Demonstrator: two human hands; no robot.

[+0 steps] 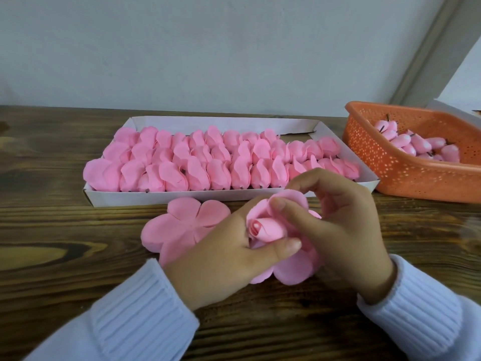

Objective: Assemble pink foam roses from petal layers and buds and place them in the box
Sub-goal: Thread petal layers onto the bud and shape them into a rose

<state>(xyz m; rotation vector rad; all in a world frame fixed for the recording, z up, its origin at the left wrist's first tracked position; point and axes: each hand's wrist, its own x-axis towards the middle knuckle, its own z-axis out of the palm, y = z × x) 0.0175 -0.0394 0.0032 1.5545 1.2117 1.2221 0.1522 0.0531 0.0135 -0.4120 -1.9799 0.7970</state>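
Left hand pinches bud. Right hand curls petal layer around it. Foam judged light, soft, easily creased: hold low at base, light pressure.

**Half-made rose, box nearly full**

I pinch the rolled pink bud in my left hand. It sits inside a cupped petal layer, which my right hand grips. A second layer lies flat just in front of the white box, where roses are packed in rows. Spare buds lie in the orange basket.
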